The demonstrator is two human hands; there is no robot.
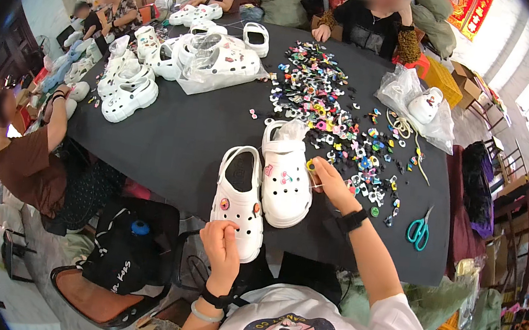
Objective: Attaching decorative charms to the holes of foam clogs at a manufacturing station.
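Note:
Two white clogs with holes lie side by side on the dark table in front of me. The left clog [242,201] carries a round orange-and-purple charm [225,204] and sits closer to me. My left hand [221,248] is closed at its toe, with fingers bent against the upper. On the right clog [286,200] are a cherry charm [286,178] and a pink charm [268,170]; clear plastic is stuffed in its opening. My right hand [331,180] pinches a small yellow charm [311,164] beside the right clog's outer edge. The fingers partly hide this charm.
A wide heap of colourful shoe charms [324,100] spreads beyond the clogs. Teal-handled scissors [419,231] lie at right. A bagged white clog [426,106] and a pale cord [403,125] are farther back. Several white clogs [129,103] crowd the left. Other people sit around the table.

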